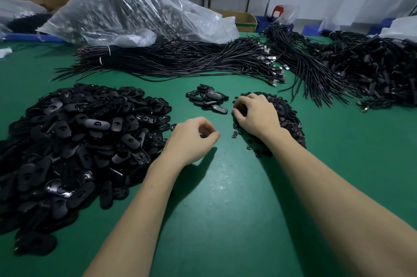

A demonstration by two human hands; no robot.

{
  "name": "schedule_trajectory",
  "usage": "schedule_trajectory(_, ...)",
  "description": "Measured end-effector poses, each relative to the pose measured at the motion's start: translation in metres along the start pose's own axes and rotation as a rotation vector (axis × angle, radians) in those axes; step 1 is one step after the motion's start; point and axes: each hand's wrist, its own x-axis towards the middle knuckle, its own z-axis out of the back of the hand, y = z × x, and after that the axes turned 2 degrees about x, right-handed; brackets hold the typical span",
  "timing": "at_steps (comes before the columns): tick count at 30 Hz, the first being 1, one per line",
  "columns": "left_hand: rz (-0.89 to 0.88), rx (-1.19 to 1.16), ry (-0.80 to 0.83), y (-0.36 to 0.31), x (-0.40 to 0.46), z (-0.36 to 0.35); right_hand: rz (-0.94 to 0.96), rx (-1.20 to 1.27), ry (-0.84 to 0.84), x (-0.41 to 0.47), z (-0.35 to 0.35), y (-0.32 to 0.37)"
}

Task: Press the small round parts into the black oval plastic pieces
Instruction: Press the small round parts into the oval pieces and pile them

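Observation:
A large heap of black oval plastic pieces (pixel 79 141) covers the left of the green table (pixel 225 197). A small group of oval pieces (pixel 207 98) lies further back at the centre. To the right is a mound of small round parts (pixel 288 118), with a few loose ones (pixel 234 134) at its edge. My right hand (pixel 255 114) rests on this mound, its fingers curled down into the parts at the left edge. My left hand (pixel 191 139) hovers beside the big heap, fingers loosely curled, with nothing visible in it.
Bundles of black cables (pixel 180 60) stretch across the back of the table, and more tangled cables (pixel 361 69) lie at the right. A big clear plastic bag (pixel 135 10) of parts sits behind them. Bare green surface lies between my forearms.

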Motion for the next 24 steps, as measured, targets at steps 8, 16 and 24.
schedule_trajectory(8,0.010,-0.009,0.014,-0.001,0.000,0.001,-0.144,-0.089,-0.079,-0.013,0.010,-0.011)
schedule_trajectory(16,0.006,-0.006,0.019,-0.001,0.000,0.001,-0.092,-0.066,-0.064,0.018,0.007,0.008)
schedule_trajectory(24,0.014,-0.014,0.024,-0.002,-0.001,0.003,-0.079,-0.086,0.062,0.039,0.004,0.015)
